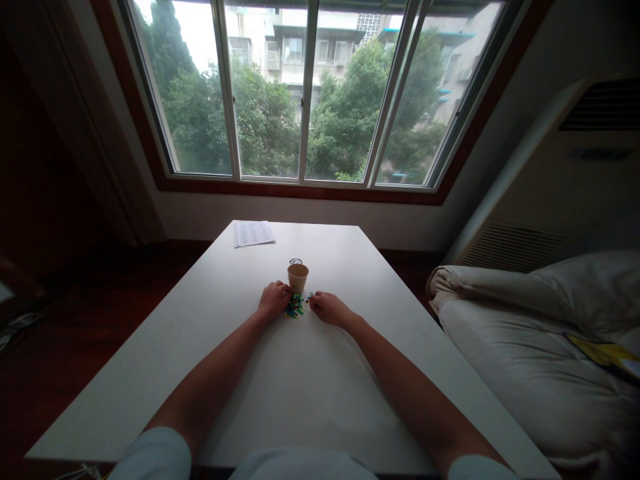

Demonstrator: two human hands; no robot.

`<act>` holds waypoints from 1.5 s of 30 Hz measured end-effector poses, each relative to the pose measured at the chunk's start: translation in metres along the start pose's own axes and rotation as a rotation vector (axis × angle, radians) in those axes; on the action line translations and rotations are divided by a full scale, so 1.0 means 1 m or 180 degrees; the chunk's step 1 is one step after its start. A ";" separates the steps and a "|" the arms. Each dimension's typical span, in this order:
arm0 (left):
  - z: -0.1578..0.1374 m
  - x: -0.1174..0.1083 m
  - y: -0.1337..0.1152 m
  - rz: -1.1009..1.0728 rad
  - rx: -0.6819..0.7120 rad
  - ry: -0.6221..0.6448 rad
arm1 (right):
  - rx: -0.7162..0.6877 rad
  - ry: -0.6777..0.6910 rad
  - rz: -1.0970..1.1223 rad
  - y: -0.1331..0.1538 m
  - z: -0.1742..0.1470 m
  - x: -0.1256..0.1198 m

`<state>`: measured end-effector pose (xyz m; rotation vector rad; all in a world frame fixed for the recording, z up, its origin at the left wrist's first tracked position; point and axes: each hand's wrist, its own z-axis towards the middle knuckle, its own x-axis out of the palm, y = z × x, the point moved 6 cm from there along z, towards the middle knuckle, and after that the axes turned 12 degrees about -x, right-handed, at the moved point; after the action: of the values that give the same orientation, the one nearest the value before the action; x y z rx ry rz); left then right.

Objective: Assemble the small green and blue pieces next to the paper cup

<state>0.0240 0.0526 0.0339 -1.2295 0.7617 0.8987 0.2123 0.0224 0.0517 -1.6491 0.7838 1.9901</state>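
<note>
A heap of small blue, green and dark beads or similar pieces (295, 305) lies on the white table between my hands. My left hand (275, 297) rests at the heap's left edge, fingers curled, its fingertips close to the cup's base. On the other side, my right hand (327, 308) has thumb and fingers pinched together beside a few loose pieces (309, 297). Whatever either hand holds is too small to make out. Just behind the heap stands an upright brown paper cup (298, 277); its inside contents cannot be told. A small dark-rimmed round thing (295, 261) lies behind the cup.
Printed paper sheets (254, 233) lie at the far left corner of the white table (320, 400). A cushioned pale sofa (520, 347) stands to the right, with an air-conditioner-like cabinet (545, 193) behind it. Beyond the table is a wide window (303, 100).
</note>
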 end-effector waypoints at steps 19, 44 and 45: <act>0.002 0.004 0.002 -0.0028 0.0006 -0.0040 | 0.0048 -0.0009 -0.0064 0.003 0.000 0.001; 0.000 0.001 0.000 0.0002 0.0029 -0.0037 | 0.0048 -0.0281 0.0083 0.002 0.001 0.003; 0.000 0.001 0.000 0.0002 0.0039 -0.0037 | 0.0041 -0.0296 0.0083 0.002 0.001 0.003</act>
<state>0.0245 0.0529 0.0335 -1.2124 0.7574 0.8995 0.2096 0.0219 0.0490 -1.5344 0.7860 2.0592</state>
